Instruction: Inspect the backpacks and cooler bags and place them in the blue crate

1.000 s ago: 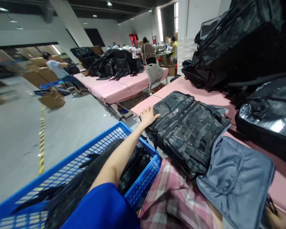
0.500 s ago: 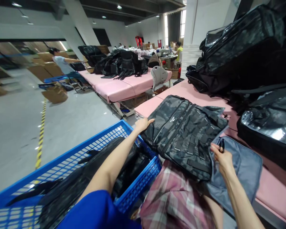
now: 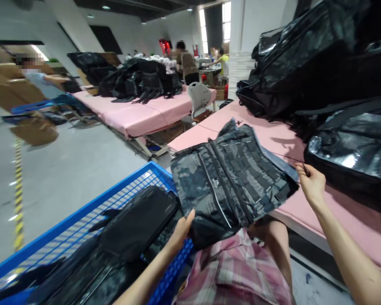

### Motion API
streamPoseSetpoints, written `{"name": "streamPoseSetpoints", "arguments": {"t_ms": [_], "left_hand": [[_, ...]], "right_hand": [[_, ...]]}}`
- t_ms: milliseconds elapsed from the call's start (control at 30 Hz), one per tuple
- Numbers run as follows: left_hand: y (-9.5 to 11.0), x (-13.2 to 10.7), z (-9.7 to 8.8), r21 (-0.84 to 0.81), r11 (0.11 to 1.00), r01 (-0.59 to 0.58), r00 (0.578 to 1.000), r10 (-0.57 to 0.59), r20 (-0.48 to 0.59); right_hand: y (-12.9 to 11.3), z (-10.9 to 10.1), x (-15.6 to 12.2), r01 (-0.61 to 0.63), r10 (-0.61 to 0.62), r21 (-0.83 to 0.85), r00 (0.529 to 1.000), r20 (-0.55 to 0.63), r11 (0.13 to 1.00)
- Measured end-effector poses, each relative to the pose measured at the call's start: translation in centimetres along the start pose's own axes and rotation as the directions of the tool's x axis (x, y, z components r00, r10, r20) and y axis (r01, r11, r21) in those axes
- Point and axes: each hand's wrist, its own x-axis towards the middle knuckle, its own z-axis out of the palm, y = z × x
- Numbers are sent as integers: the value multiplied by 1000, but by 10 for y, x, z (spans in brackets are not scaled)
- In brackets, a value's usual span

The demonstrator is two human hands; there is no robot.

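Note:
A dark camouflage bag panel (image 3: 228, 182) with zips and webbing is lifted off the pink table (image 3: 266, 135) and held over my lap. My left hand (image 3: 182, 231) grips its near lower edge from below. My right hand (image 3: 311, 184) is closed on its far right corner and also holds a thin dark tool I cannot make out. A grey lining shows along the panel's right edge.
A blue mesh cart (image 3: 114, 199) full of black bags (image 3: 136, 224) stands at my left. Shiny black backpacks (image 3: 305, 59) pile up on the table at right. A second pink table (image 3: 139, 114) carries more bags. Other people work in the background.
The camouflage panel was lifted off the table and pulled towards me. My left hand moved from its far edge to its near edge; my right hand came in and took the right corner.

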Motion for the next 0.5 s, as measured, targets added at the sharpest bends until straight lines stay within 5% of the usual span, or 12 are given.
{"name": "streamPoseSetpoints", "arguments": {"t_ms": [167, 300, 400, 500], "left_hand": [[11, -45, 26, -162, 985, 65, 954, -14, 299], [-7, -69, 64, -201, 948, 245, 919, -161, 361], [-44, -75, 90, -145, 892, 428, 804, -302, 512], [-70, -77, 103, -146, 879, 454, 670, -229, 706]], "right_hand": [[14, -34, -52, 63, -61, -30, 995, 79, 998], [23, -30, -54, 129, -124, -68, 990, 70, 989], [23, -28, -40, 182, -183, -148, 983, 3, 972], [19, -31, -32, 238, -237, -212, 971, 33, 948]]}}
